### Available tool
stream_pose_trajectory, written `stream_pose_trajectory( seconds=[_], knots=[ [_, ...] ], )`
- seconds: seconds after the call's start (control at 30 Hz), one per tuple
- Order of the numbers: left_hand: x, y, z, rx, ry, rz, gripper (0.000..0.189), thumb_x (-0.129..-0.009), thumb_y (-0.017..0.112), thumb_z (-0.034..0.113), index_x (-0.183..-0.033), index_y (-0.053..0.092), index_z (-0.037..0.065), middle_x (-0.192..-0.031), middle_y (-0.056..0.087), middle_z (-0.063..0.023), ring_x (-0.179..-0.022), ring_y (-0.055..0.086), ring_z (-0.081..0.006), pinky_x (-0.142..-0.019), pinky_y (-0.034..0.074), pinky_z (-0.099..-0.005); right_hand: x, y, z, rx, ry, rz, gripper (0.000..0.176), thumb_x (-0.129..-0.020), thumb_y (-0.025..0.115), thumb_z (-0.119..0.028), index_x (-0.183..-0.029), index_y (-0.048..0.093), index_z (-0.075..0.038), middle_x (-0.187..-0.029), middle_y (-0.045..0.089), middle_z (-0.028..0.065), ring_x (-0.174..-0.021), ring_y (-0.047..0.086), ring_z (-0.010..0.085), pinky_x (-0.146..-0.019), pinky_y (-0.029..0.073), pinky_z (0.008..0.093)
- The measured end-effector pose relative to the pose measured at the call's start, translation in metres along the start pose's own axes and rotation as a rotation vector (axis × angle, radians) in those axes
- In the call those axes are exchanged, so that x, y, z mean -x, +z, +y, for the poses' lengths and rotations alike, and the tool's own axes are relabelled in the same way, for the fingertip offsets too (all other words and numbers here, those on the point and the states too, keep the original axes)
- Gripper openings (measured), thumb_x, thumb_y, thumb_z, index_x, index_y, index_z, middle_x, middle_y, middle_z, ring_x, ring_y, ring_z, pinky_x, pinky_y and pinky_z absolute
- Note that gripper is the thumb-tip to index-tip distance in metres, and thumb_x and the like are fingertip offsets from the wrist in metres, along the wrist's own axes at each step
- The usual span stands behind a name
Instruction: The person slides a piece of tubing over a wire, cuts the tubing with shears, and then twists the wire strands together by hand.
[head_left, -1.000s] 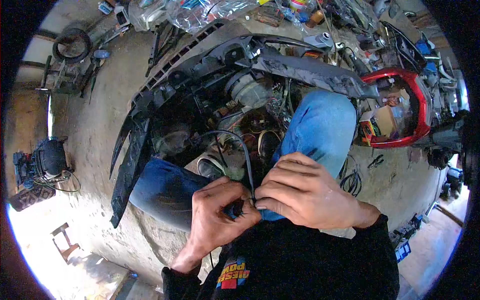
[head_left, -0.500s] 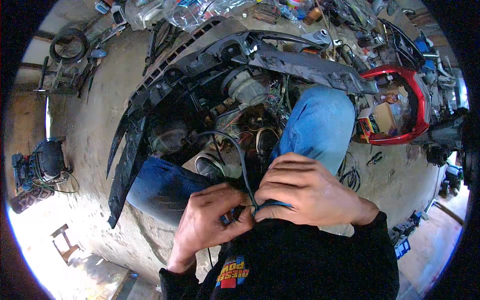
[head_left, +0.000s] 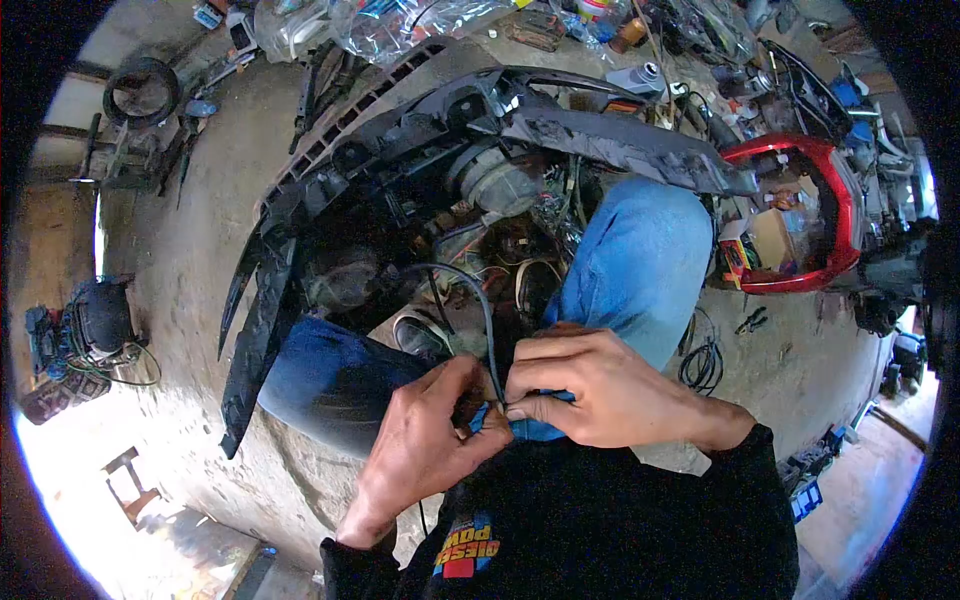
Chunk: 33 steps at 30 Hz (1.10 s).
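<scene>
A dark cable rises from the black plastic vehicle panel and curves down to my lap, where both hands meet on it. My right hand pinches the cable's lower part between thumb and curled fingers. Close beside it, my left hand is closed, its thumb and fingertips pressed together at the same spot. The fingers hide the cable's end. The large panel lies across my knees, with a round grey housing on its inner side. Bits of blue show around my fingertips.
On the right stand a red curved frame and an open cardboard box. A coiled cable and pliers lie on the floor by my knee. Clear plastic wrap and bottles crowd the far side. A tyre leans at upper left.
Both hands stay at the cable's lower part, with the fingers shifting slightly. The left hand has turned a little and its fingertips sit higher. The view has moved slightly.
</scene>
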<state>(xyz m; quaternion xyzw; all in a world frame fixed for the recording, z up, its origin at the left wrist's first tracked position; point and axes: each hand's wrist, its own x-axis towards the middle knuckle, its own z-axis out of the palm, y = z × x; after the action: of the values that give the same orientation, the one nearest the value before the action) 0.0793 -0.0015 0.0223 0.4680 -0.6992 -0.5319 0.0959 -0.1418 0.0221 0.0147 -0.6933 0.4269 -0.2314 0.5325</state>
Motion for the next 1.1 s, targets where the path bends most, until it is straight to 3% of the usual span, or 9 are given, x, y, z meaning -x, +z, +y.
stream_pose_trajectory(
  seconds=[0.17,0.27,0.37,0.47,0.57,0.77,0.87,0.97,1.1],
  knots=[
    [0.007,0.006,-0.002,0.108,-0.102,-0.027,0.030,-0.077,0.078,0.010,-0.094,0.055,0.000,-0.078,0.063,-0.0127,-0.066,0.065,-0.0188,-0.064,0.052,-0.0330,-0.002,0.000,0.004,-0.176,0.031,-0.068,0.015,-0.092,0.068,-0.014,-0.099,0.065,-0.001,-0.092,0.063,0.0144,-0.089,0.064,0.0379,-0.077,0.051,0.0435],
    [0.010,0.006,-0.013,0.322,-0.156,-0.065,0.028,-0.076,0.075,0.007,-0.090,0.051,0.002,-0.077,0.061,-0.0080,-0.067,0.059,-0.0095,-0.061,0.048,-0.0282,-0.004,0.008,0.009,-0.327,0.024,-0.019,0.016,-0.095,0.069,-0.016,-0.100,0.066,-0.001,-0.093,0.067,0.0107,-0.089,0.067,0.0302,-0.078,0.051,0.0380],
    [0.011,0.015,-0.032,0.524,-0.040,-0.001,0.023,-0.079,0.068,0.003,-0.089,0.047,0.002,-0.076,0.058,-0.0039,-0.071,0.055,-0.0050,-0.060,0.045,-0.0243,-0.002,0.026,0.017,-0.701,0.146,0.031,0.019,-0.096,0.071,-0.017,-0.097,0.068,0.002,-0.092,0.068,0.0077,-0.084,0.065,0.0188,-0.077,0.051,0.0350],
    [0.008,0.020,-0.018,0.743,0.050,0.108,0.017,-0.083,0.061,0.000,-0.090,0.045,0.002,-0.079,0.057,-0.0029,-0.071,0.054,-0.0062,-0.061,0.045,-0.0233,0.000,0.035,0.021,-1.158,0.331,0.017,0.018,-0.097,0.069,-0.016,-0.097,0.068,0.002,-0.091,0.067,0.0061,-0.085,0.064,0.0153,-0.079,0.052,0.0333],
    [0.007,0.028,-0.017,0.934,0.028,0.150,0.014,-0.085,0.058,-0.001,-0.092,0.046,0.001,-0.084,0.055,-0.0031,-0.070,0.052,-0.0065,-0.063,0.045,-0.0218,0.001,0.049,0.025,-1.457,0.347,0.057,0.016,-0.097,0.069,-0.014,-0.099,0.068,0.001,-0.089,0.067,0.0062,-0.085,0.064,0.0146,-0.080,0.052,0.0319],
    [0.008,0.031,-0.021,0.589,0.199,0.239,0.015,-0.085,0.060,0.000,-0.094,0.048,0.001,-0.085,0.055,-0.0045,-0.072,0.051,-0.0045,-0.062,0.044,-0.0210,0.008,0.038,0.015,-1.194,0.330,0.077,0.019,-0.100,0.068,-0.020,-0.104,0.068,-0.002,-0.096,0.067,0.0027,-0.084,0.064,0.0140,-0.079,0.051,0.0284],
    [0.011,0.031,-0.024,0.535,0.179,0.252,0.018,-0.084,0.064,0.001,-0.093,0.049,0.001,-0.081,0.055,-0.0036,-0.070,0.049,-0.0033,-0.060,0.043,-0.0208,0.005,0.042,-0.002,-0.709,0.176,0.480,0.015,-0.093,0.075,-0.014,-0.102,0.072,-0.004,-0.097,0.068,0.0041,-0.082,0.065,0.0166,-0.073,0.051,0.0301],
    [0.009,0.035,-0.021,0.508,0.181,0.309,0.020,-0.082,0.067,0.001,-0.092,0.050,0.001,-0.077,0.056,-0.0027,-0.066,0.048,-0.0030,-0.058,0.042,-0.0210,0.011,0.036,-0.007,0.032,-0.131,0.608,0.017,-0.083,0.082,-0.008,-0.099,0.076,-0.005,-0.095,0.067,0.0066,-0.081,0.066,0.0183,-0.069,0.051,0.0318],
    [0.010,0.032,-0.003,0.368,0.125,0.357,0.024,-0.088,0.069,0.019,-0.091,0.051,0.003,-0.075,0.051,-0.0003,-0.064,0.042,-0.0075,-0.057,0.036,-0.0249,0.013,0.034,-0.011,0.258,-0.225,0.659,0.017,-0.082,0.083,-0.008,-0.097,0.077,-0.003,-0.092,0.067,0.0090,-0.079,0.067,0.0218,-0.068,0.053,0.0331]
  ],
)
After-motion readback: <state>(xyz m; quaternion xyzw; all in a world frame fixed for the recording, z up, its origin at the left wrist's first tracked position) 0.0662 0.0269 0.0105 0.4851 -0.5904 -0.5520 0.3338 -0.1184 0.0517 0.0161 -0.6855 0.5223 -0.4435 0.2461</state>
